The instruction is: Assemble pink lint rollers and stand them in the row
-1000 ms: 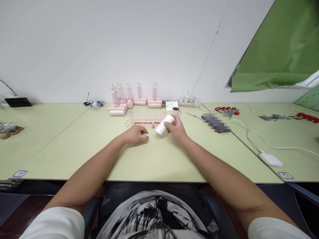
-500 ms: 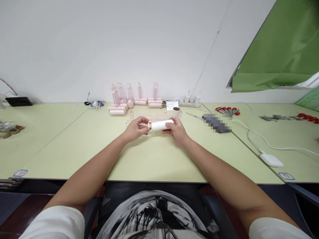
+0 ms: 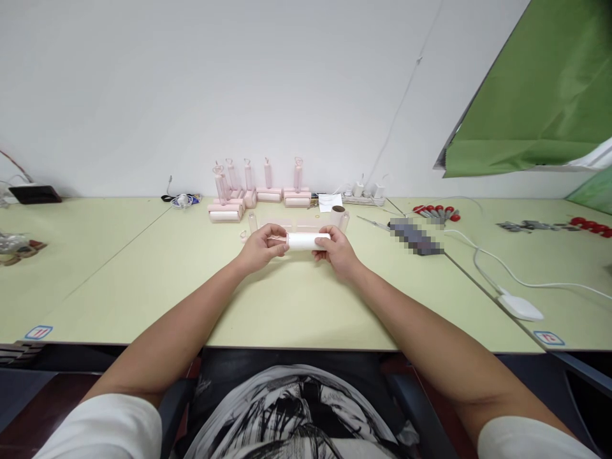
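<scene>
Between my hands a white lint roller refill [image 3: 306, 241] lies level above the table. My right hand [image 3: 339, 250] grips its right end, thumb in front. My left hand [image 3: 262, 247] closes round a pale pink lint roller handle [image 3: 277, 240], which meets the refill's left end; most of the handle is hidden by my fingers. Just behind my hands lie clear pink plastic pieces [image 3: 306, 224], partly covered. A brown cardboard core shows in the end of another roll [image 3: 337, 211] behind my right hand.
Several pink lint rollers [image 3: 225, 213] with upright handles stand along the wall. A power strip [image 3: 364, 200] and white paper [image 3: 331, 203] lie at the back. To the right are a blurred dark object [image 3: 415, 236], red-ended tools [image 3: 437, 212] and a white charger [image 3: 520, 306] with its cable.
The refill has shifted slightly left and levelled out, closing up against the handle in my left hand. My right hand has moved a little left with it.
</scene>
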Tool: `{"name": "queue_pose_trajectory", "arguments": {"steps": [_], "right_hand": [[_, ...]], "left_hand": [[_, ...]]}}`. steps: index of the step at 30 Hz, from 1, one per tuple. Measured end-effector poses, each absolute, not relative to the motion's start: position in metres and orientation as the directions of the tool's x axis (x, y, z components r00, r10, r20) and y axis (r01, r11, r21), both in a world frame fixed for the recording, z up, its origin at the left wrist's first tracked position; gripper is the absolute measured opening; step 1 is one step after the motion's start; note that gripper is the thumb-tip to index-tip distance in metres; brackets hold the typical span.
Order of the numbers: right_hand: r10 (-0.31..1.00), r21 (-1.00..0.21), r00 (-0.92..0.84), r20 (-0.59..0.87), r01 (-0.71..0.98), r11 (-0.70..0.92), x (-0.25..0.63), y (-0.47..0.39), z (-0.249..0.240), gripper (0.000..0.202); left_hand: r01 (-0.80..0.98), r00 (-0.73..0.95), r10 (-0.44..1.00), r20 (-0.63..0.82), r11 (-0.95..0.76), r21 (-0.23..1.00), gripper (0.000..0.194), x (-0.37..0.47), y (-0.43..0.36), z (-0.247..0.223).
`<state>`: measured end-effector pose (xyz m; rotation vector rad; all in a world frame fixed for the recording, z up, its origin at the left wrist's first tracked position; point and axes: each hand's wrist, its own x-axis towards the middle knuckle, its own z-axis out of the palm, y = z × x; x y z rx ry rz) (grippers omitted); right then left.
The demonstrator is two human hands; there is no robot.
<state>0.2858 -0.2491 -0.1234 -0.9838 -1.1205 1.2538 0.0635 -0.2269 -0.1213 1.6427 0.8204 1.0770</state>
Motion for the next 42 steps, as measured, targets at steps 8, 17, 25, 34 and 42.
{"name": "queue_pose_trajectory", "arguments": {"steps": [8, 17, 25, 34, 42], "right_hand": [[0.995, -0.983, -0.058, 0.083, -0.166, 0.072, 0.286, -0.251, -0.121, 0.032], [0.989, -0.965, -0.150, 0.013, -0.260, -0.027, 0.286, -0.253, -0.121, 0.032], [0.992, -0.921, -0.122, -0.025, -0.382, -0.070, 0.287, -0.250, -0.120, 0.025], [0.996, -0.914, -0.085, -0.004, -0.404, -0.038, 0.289, -0.248, -0.121, 0.023], [0.998, -0.901, -0.057, 0.002, -0.433, -0.023, 0.287, -0.249, -0.120, 0.019]], "left_hand": [[0.030, 0.378, 0.883, 0.279, -0.313, 0.949, 0.040, 0.063, -0.230, -0.119], [0.042, 0.396, 0.871, 0.292, -0.335, 0.941, 0.040, 0.062, -0.228, -0.122], [0.155, 0.368, 0.851, 0.374, -0.453, 0.878, 0.049, 0.063, -0.231, -0.119], [0.284, 0.423, 0.780, 0.461, -0.598, 0.749, 0.051, 0.069, -0.241, -0.119], [0.293, 0.398, 0.770, 0.498, -0.621, 0.726, 0.055, 0.071, -0.247, -0.117]]}}
